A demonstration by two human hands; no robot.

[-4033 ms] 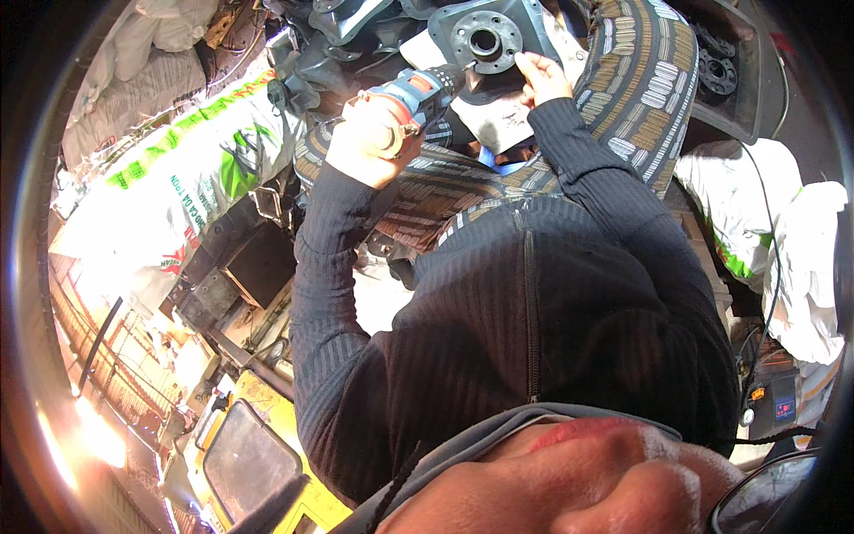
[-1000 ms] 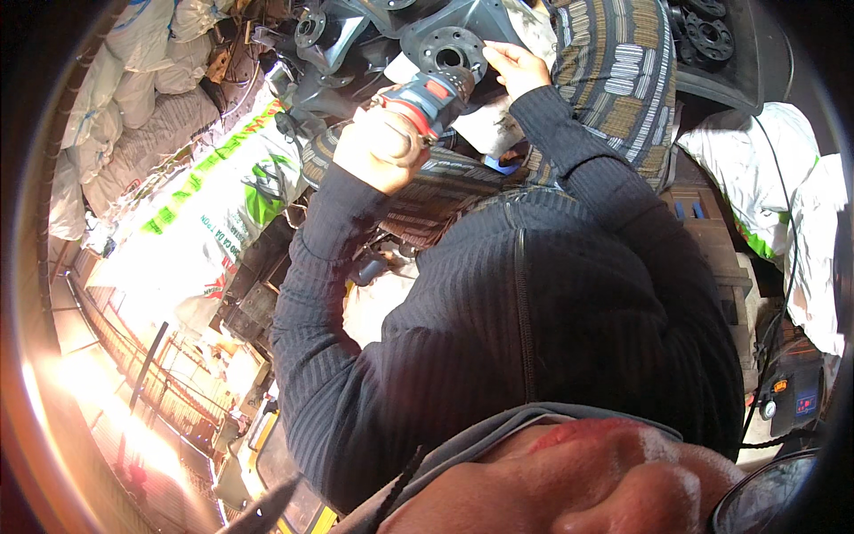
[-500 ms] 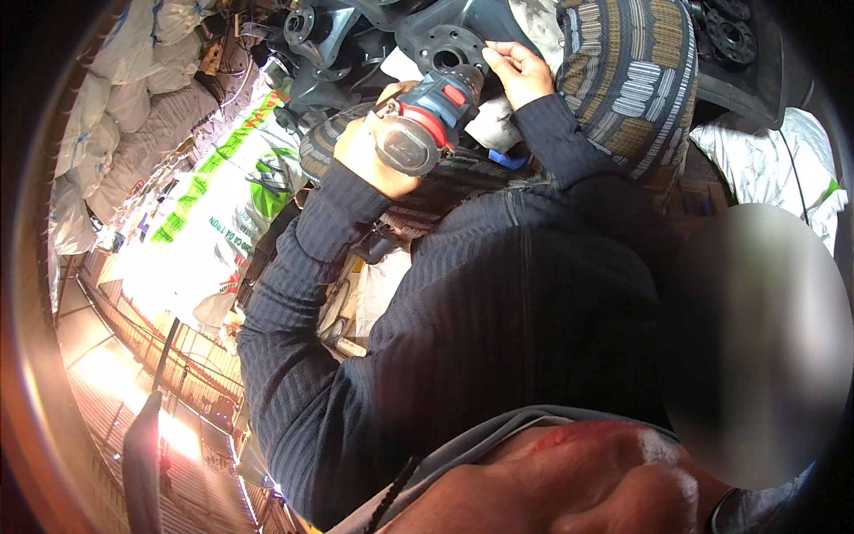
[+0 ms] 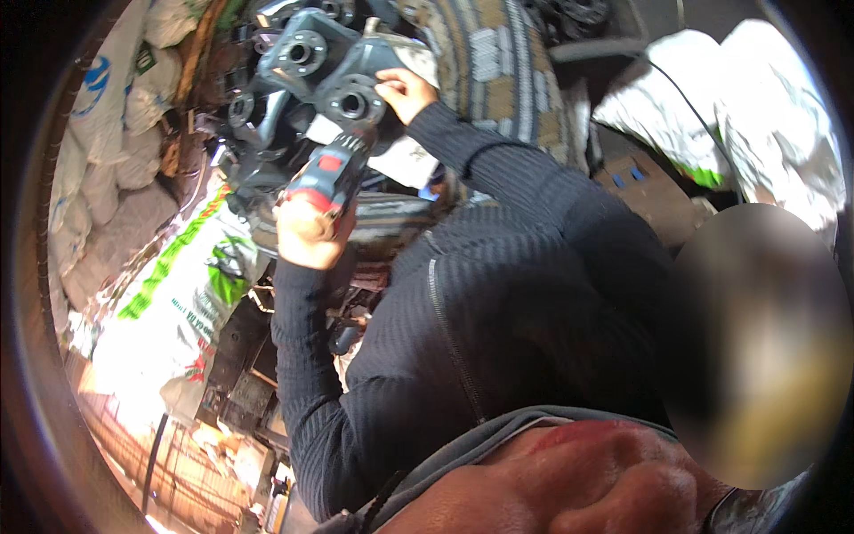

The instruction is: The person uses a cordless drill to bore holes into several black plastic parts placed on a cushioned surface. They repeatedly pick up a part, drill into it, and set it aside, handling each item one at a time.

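My left hand (image 4: 310, 233) is wrapped round a cordless drill (image 4: 331, 173) with a blue-grey body and red parts. The drill's front end points away from me, close to the near edge of a dark round flange (image 4: 366, 104) with a centre hole and a ring of small holes. Whether its tip touches the flange, I cannot tell. On the flange's right rim, the thumb and bent fingers of my right hand (image 4: 407, 93) pinch the edge; anything small between them is hidden. A similar grey flanged part (image 4: 301, 53) lies just beyond, to the left.
Several more dark flanged parts (image 4: 253, 111) are heaped at the left. A patterned striped cushion-like ring (image 4: 489, 67) curves round the work. White sacks (image 4: 680, 84) stand at right, a white-and-green sack (image 4: 187, 298) at left. A dark bin (image 4: 596, 40) holds round parts at the back.
The view has shifted, so hands, drill and parts sit further left. The drill now points more directly at the flange's near side. Both hands keep their hold.
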